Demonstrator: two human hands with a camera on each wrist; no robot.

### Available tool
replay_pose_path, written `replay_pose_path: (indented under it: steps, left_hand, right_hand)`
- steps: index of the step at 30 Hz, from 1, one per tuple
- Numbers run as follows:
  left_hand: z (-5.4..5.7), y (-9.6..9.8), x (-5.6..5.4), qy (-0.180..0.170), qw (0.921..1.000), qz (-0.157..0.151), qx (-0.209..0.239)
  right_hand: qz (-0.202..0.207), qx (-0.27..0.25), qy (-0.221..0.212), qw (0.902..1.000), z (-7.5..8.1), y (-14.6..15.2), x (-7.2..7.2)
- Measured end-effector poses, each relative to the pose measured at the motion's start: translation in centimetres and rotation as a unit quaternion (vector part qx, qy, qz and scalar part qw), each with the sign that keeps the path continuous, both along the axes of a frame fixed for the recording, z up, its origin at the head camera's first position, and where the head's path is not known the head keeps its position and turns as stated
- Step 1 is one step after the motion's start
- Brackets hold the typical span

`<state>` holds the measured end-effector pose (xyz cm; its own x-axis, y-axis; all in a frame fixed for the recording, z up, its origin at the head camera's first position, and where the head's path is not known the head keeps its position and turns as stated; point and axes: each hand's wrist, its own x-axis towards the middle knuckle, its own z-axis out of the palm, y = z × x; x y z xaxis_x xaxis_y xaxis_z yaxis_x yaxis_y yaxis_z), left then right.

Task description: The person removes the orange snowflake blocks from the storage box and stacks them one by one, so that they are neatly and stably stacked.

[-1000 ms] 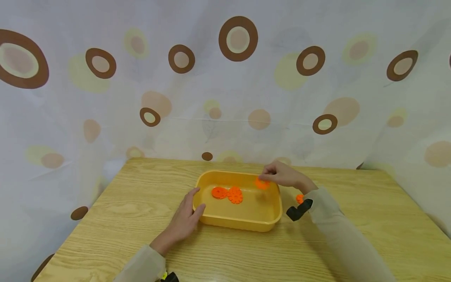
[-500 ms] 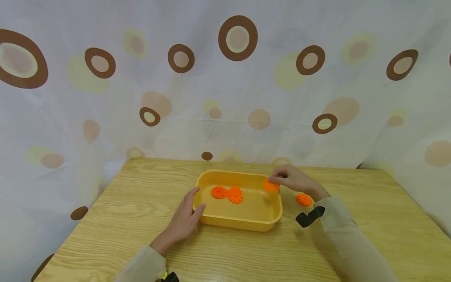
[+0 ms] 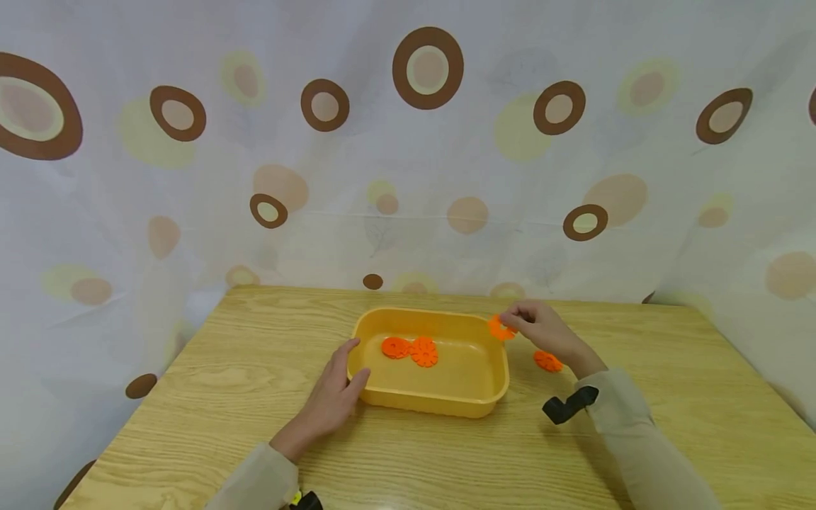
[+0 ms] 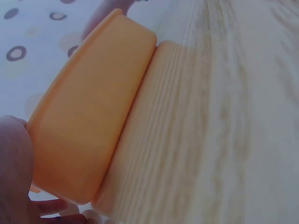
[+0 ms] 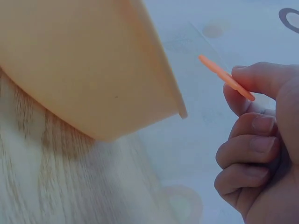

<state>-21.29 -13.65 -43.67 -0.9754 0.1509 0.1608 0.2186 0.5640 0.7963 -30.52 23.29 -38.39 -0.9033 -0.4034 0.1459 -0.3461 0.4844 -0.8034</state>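
Observation:
My left hand (image 3: 331, 397) holds the left end of a yellow plastic basin (image 3: 433, 405), with the thumb (image 4: 15, 144) over the rim and the other fingers outside the end wall. Between thumb and index finger, my right hand (image 3: 542, 329) pinches an orange notched building disc (image 3: 500, 328) by its edge. It overlaps the basin's far right rim in the head view, and the right wrist view shows it edge-on, apart from the basin wall. Several similar orange discs (image 3: 423, 352) lie on the basin floor, left of the middle, some overlapping.
More orange discs (image 3: 548, 360) lie on the wooden table (image 3: 255, 354) just right of the basin, below my right wrist. A pale cloth backdrop (image 3: 382, 142) with brown and beige circles hangs behind the table's far edge. Each wrist wears a black strap-on device (image 3: 569, 405).
My right hand has moved right with the pinched disc, from over the basin's inside to its right rim. The discs beside the basin have come into fuller view. The left hand stays put.

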Motion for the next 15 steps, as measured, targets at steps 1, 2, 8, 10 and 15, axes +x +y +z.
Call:
replay_pose_path:
  steps: [1, 2, 8, 10, 15]
  left_hand:
    - [0.0, 0.0, 0.0, 0.0, 1.0, 0.001, 0.0]
    - [0.0, -0.1, 0.0, 0.001, 1.0, 0.001, -0.001]
    - [0.0, -0.1, -0.1, 0.003, 1.0, -0.003, -0.004]
    - [0.0, -0.1, -0.1, 0.002, 1.0, -0.001, -0.004]
    - [0.0, -0.1, -0.1, 0.006, 1.0, -0.001, -0.005]
  right_hand:
    - [-0.002, -0.001, -0.002, 1.0, -0.1, 0.1, 0.1]
    - [-0.006, -0.001, -0.005, 1.0, -0.1, 0.3, 0.1]
    - [-0.034, -0.009, -0.017, 0.9992, -0.6, 1.1, 0.3]
    - [-0.04, -0.01, -0.018, 0.999, -0.9, 1.4, 0.3]
    - [-0.041, -0.017, -0.022, 0.9988, -1.4, 2.1, 0.5]
